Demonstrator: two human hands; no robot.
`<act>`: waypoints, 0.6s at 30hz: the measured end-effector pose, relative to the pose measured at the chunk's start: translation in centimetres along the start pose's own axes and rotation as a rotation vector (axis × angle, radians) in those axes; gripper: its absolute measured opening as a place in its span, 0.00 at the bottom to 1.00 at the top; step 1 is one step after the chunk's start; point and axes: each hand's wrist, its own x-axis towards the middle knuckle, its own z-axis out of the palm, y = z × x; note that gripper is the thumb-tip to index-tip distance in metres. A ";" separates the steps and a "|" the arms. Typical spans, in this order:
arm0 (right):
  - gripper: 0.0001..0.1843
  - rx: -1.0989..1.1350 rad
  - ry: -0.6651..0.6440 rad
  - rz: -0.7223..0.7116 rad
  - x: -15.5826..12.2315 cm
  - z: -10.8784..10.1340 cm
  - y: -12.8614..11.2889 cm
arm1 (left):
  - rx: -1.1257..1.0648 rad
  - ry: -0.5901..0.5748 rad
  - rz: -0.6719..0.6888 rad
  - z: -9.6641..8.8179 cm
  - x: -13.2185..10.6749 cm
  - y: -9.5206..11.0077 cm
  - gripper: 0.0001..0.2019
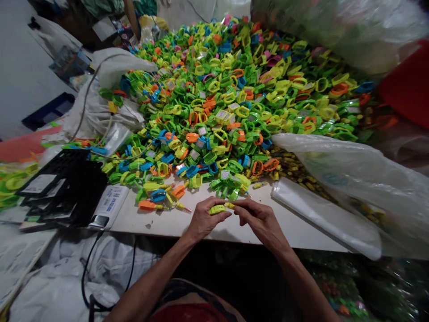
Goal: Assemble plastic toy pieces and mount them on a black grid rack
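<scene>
Near the table's front edge, my left hand (205,219) is closed around a yellow-green plastic wristband (217,209) with small holes along its strap. My right hand (258,219) pinches a small yellow piece (229,205) at the band's right end; its exact kind is too small to tell. Just beyond my hands lie green wristbands (231,185), one with a square printed label. To the left, an orange band (146,205), a blue band (158,195) and small yellow pieces with thin tips lie loose on the white tabletop (181,223).
A large heap of coloured wristbands (208,107) covers the table's back. On the left are stacked black trays (63,183) and a white box-like device (110,205) with a cable. On the right, a clear plastic bag (355,174) partly covers many small yellow-and-dark pieces (301,174).
</scene>
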 end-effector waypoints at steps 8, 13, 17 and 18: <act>0.21 -0.101 -0.029 -0.011 -0.3 -0.1 0.9 | 0.196 -0.076 0.165 -0.6 0.4 -0.5 0.14; 0.22 -0.209 -0.094 -0.075 0.1 -0.4 1.2 | 0.244 -0.078 0.159 -0.8 0.5 -1.1 0.14; 0.22 -0.197 -0.303 0.005 1.3 -0.3 0.3 | 0.228 -0.206 0.151 -2.4 0.6 -1.5 0.14; 0.22 -0.181 -0.393 0.036 1.7 -0.1 0.1 | 0.192 -0.260 0.111 -3.1 0.5 -1.5 0.14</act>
